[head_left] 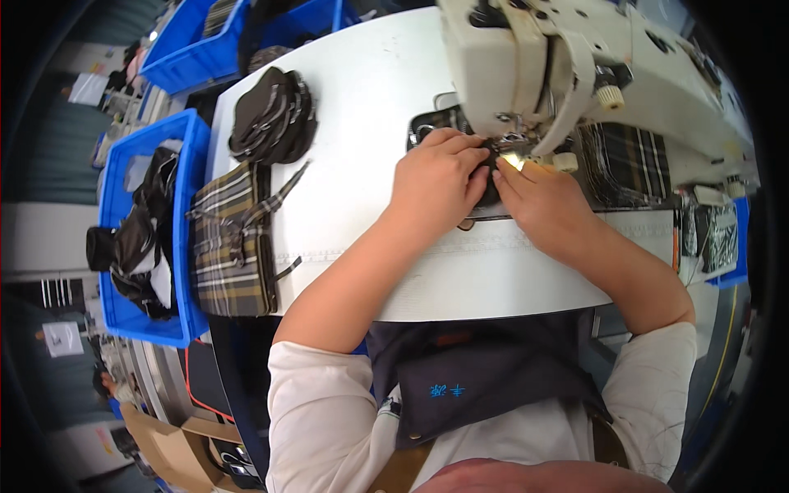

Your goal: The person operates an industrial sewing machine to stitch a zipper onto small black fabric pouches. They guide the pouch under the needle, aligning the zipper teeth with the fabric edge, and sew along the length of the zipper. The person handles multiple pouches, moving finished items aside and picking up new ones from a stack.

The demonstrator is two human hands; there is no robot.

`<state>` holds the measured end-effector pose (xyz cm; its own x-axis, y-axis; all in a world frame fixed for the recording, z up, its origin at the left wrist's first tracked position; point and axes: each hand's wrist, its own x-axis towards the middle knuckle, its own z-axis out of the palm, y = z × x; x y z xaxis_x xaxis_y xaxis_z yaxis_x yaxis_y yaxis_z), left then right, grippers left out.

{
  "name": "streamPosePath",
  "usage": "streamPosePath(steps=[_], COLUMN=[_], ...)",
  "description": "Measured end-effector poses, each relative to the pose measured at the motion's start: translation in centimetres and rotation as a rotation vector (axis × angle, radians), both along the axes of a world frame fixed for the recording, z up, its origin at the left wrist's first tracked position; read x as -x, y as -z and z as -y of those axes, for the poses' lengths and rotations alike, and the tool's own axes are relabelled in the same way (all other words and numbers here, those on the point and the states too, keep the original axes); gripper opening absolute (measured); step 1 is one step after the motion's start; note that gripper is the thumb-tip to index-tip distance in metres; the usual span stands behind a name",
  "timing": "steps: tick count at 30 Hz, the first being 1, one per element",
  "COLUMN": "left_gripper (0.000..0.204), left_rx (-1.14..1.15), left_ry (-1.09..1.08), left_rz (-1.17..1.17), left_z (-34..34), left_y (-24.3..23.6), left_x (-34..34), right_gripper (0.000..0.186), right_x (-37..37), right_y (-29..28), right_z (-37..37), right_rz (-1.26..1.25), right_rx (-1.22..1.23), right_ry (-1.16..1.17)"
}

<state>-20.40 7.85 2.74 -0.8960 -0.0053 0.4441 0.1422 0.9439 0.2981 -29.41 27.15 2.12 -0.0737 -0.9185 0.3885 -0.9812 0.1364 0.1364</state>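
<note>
My left hand [440,177] rests at the sewing machine [509,74], its fingers bent and pressed on a dark fabric piece [491,193]. Beside it, my right hand [546,201] pinches the same piece close to the lit needle area, its fingertips next to the presser foot [514,141]. The fingers hide much of the fabric. A dark edge with a metal ring [423,130] shows beyond my left hand. Plaid fabric [629,164] lies under the machine arm, to the right of my right hand.
On the white table [362,107], dark fabric pieces [271,119] are stacked at the left. Plaid pieces with straps [234,263] lie at its left edge. A blue bin [193,189] of dark pieces stands beside them; another blue bin [201,62] is farther back. A ruler strip [345,253] crosses the near tabletop.
</note>
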Motion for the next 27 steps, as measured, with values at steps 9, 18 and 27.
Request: streamPosePath(steps=[9,18,27], left_gripper=[0.039,0.079,0.048], left_rx=[-0.331,-0.201,-0.685], left_ry=[-0.206,-0.475,-0.373], left_rz=[-0.102,-0.047,0.364], left_z=[1.6,4.0,9.6], left_y=[2.1,3.5,-5.2], left_x=[0.9,-1.9,-15.5], right_gripper=[0.037,0.024,0.012], right_x=[-0.2,-0.7,-0.9], right_y=[0.5,1.1,0.9], right_z=[0.2,1.1,1.1], right_rz=[0.028,0.078,0.122], right_rx=[0.003,0.179,0.255], right_ry=[0.013,-0.083,-0.119])
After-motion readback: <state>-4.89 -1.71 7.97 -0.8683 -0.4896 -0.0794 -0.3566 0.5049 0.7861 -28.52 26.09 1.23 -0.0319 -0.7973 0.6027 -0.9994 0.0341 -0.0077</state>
